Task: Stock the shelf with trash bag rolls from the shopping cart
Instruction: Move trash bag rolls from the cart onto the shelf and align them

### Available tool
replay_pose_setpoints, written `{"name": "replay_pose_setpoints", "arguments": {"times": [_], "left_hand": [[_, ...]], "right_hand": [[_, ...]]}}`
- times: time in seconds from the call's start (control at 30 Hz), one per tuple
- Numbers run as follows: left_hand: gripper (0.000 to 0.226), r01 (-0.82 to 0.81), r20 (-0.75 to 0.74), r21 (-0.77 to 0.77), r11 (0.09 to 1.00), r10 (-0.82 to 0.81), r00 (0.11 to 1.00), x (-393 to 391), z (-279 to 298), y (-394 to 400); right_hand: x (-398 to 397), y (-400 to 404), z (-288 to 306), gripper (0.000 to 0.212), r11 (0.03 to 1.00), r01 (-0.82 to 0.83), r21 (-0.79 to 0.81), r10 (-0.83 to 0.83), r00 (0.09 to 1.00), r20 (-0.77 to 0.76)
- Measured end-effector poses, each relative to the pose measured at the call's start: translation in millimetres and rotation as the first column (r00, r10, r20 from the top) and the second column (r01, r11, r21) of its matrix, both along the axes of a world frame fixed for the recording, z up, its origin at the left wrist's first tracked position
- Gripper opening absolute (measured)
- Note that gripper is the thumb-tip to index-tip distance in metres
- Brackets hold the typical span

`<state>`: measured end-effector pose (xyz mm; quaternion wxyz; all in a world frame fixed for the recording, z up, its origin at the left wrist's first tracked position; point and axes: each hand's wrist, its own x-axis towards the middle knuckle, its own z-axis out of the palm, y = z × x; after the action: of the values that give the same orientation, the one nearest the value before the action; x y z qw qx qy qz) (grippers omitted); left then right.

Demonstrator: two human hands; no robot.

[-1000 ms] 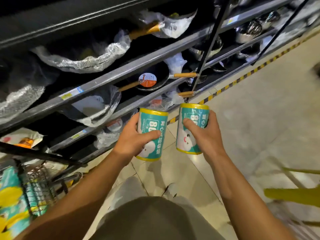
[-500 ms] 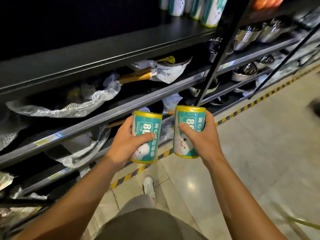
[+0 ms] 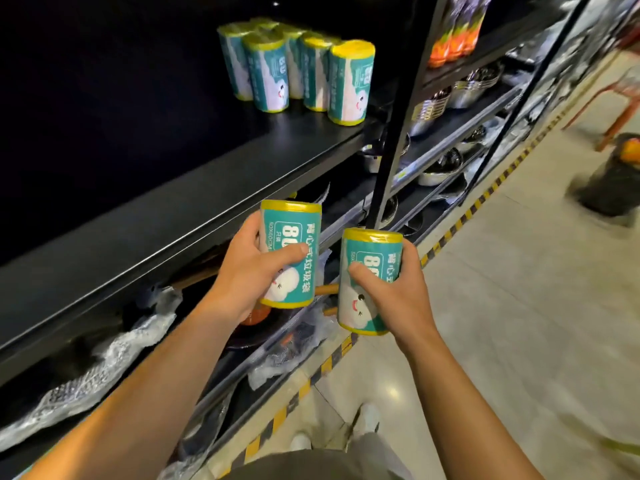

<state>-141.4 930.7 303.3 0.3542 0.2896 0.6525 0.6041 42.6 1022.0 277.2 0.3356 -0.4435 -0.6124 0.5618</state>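
Two rolls are held upright in front of the shelf (image 3: pixel 194 202), one per hand. The left roll (image 3: pixel 294 251) is teal with yellow ends and a white cartoon face low on its label. The left hand (image 3: pixel 249 268) grips it around the middle, thumb across the front and fingers curled behind. This roll overlaps the front edge of the shelf in the view; whether it touches the edge cannot be told.

The right roll (image 3: pixel 369 282) carries the same label. The right hand (image 3: pixel 394 292) grips it from the right side, thumb across the front. It sits slightly lower than the left roll and just beside it, with a narrow gap between them.

Further back on the same dark shelf stands a cluster of stocked rolls (image 3: pixel 298 71), all upright and packed close together near the upright post (image 3: pixel 398 133). The shelf surface between the cluster and the hands is bare.

Below the shelf, lower tiers hold pans (image 3: pixel 263 323) with wooden handles, partly covered by plastic wrap (image 3: pixel 104 362). Right of the post, further tiers hold metal bowls (image 3: pixel 440 168). Orange packets (image 3: pixel 453 46) stand on a higher tier there.

A yellow-and-black striped line (image 3: pixel 325 367) runs along the floor (image 3: pixel 519 323) at the base of the shelving. A blurred dark bin (image 3: pixel 609 185) stands well apart at the right.
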Motion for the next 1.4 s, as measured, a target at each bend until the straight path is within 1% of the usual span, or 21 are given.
{"name": "replay_pose_setpoints", "arguments": {"times": [0.1,0.17,0.37,0.5,0.63,0.7,0.77,0.8,0.83,0.9,0.93,1.1,1.23,1.4], "left_hand": [[0.050,-0.003,-0.040,0.027,1.000,0.004,0.999,-9,10,33],[0.050,-0.025,-0.063,0.072,0.997,0.030,0.998,-16,18,54],[0.061,-0.145,-0.142,0.239,0.960,0.182,0.973,-45,39,125],[0.063,-0.244,-0.172,0.274,0.930,0.297,0.939,-67,41,174],[0.075,-0.313,-0.222,0.279,0.908,0.378,0.899,-88,36,213],[0.072,-0.322,-0.250,0.277,0.905,0.391,0.886,-97,29,227],[0.064,-0.345,-0.269,0.258,0.902,0.410,0.871,-104,24,235],[0.063,-0.357,-0.300,0.241,0.902,0.419,0.857,-106,22,237],[0.066,-0.376,-0.371,0.209,0.903,0.429,0.824,-106,21,236],[0.077,-0.418,-0.552,0.137,0.898,0.420,0.721,-104,18,234],[0.080,-0.434,-0.596,0.120,0.893,0.414,0.688,-104,15,232],[0.077,-0.481,-0.628,0.093,0.872,0.426,0.651,-115,11,240],[0.093,-0.534,-0.650,0.083,0.841,0.452,0.611,-129,12,261],[0.097,-0.584,-0.664,0.096,0.806,0.489,0.566,-138,14,279]], "right_hand": [[-14,30,7,0.057,1.000,0.002,0.025,-0.001,0.999,-0.033],[-25,52,14,0.058,0.998,-0.017,0.054,0.020,0.998,-0.057],[-60,125,34,0.059,0.986,-0.097,0.135,0.112,0.987,-0.111],[-77,171,43,0.060,0.971,-0.156,0.183,0.183,0.973,-0.142],[-91,206,48,0.069,0.953,-0.200,0.226,0.237,0.960,-0.151],[-96,219,49,0.072,0.946,-0.221,0.237,0.261,0.953,-0.152],[-100,230,48,0.070,0.936,-0.252,0.244,0.294,0.944,-0.151],[-102,235,47,0.069,0.932,-0.264,0.246,0.306,0.940,-0.150],[-104,238,46,0.068,0.930,-0.273,0.246,0.315,0.937,-0.153],[-107,244,44,0.069,0.928,-0.285,0.241,0.328,0.931,-0.160],[-109,246,44,0.070,0.925,-0.293,0.242,0.337,0.927,-0.166],[-118,253,42,0.074,0.919,-0.303,0.252,0.357,0.911,-0.208],[-119,257,38,0.074,0.921,-0.303,0.244,0.357,0.908,-0.219],[-119,264,35,0.071,0.926,-0.294,0.236,0.344,0.915,-0.210]]}}
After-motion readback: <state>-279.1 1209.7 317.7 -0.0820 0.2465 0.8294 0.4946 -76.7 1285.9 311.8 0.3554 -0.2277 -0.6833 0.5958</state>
